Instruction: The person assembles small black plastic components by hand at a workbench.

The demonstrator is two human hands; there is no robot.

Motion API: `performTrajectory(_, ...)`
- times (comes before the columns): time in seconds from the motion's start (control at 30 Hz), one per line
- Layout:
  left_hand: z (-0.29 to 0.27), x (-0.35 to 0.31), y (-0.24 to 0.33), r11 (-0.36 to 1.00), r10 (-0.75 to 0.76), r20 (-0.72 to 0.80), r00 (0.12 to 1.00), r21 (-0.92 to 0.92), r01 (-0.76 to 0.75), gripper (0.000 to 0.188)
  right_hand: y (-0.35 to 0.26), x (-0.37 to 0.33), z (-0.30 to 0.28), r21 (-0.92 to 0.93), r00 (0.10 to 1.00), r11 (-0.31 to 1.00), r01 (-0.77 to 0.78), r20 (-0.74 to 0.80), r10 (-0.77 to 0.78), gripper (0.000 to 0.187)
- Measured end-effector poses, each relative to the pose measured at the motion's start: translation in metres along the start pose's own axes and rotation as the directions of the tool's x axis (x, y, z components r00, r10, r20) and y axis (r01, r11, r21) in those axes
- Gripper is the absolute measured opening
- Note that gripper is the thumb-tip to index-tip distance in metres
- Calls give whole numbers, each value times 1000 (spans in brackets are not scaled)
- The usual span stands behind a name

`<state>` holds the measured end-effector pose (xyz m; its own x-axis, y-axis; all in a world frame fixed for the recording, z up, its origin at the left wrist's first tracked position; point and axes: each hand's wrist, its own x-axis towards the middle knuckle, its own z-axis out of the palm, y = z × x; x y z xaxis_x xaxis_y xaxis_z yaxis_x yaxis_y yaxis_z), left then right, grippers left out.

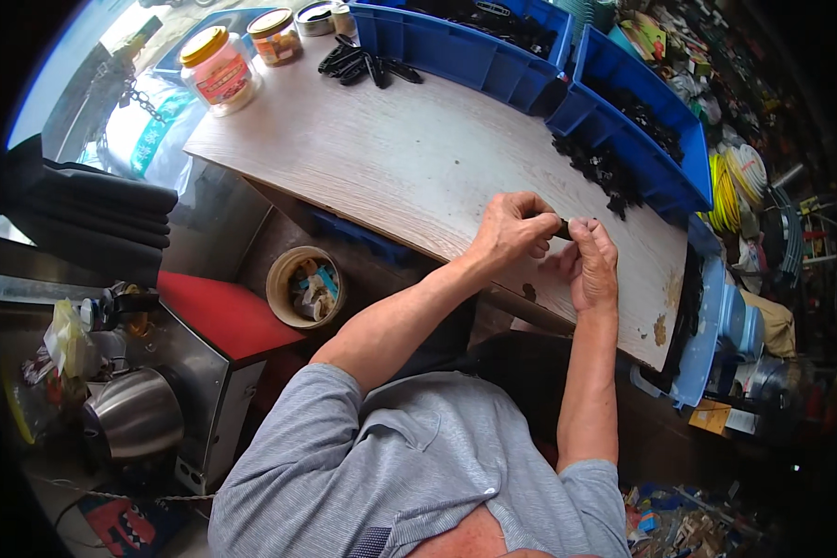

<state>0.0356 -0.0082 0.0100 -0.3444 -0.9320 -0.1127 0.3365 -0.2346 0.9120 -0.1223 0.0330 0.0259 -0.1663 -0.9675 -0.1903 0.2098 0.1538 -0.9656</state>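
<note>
Closed fingertip pinch, left hand [516,223] and right hand [594,267]: small dark piece [564,229], over table's [391,153] near side, seemingly shared for steadiness; blue bins [456,67], table's far side, presumably for easy reach

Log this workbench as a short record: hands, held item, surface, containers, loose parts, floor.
Left hand: pinching the held item
Right hand: pinching the same item
Held item: small dark piece, shape mostly hidden by fingers
Surface: pale wood-grain table
Containers: two blue rectangular plastic bins, both holding black pieces
Loose parts: elongated black pieces near the left bin; small black pieces beside the right bin
Floor: round beige bucket containing scraps
</note>
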Motion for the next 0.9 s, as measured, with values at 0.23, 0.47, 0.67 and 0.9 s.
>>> performTrajectory(0.23,-8,-2,-1,999,-13,76,997,-41,17,17,7,-3,4,-135,995,987,87,62,-79,28)
performTrajectory(0.47,-32,7,7,885,319,15,948,353,-303,24,11,-5,-1,-44,990,989,143,11,-142,30)
performTrajectory(0.67,-185,94,86,10,896,-56,441,994,106,59,10,-4,1,-39,995,994,98,26,-97,32)
performTrajectory(0.9,-267,136,127,-115,576,-189,796,944,308,90,9,-3,2,-63,996,994,89,18,-88,37)
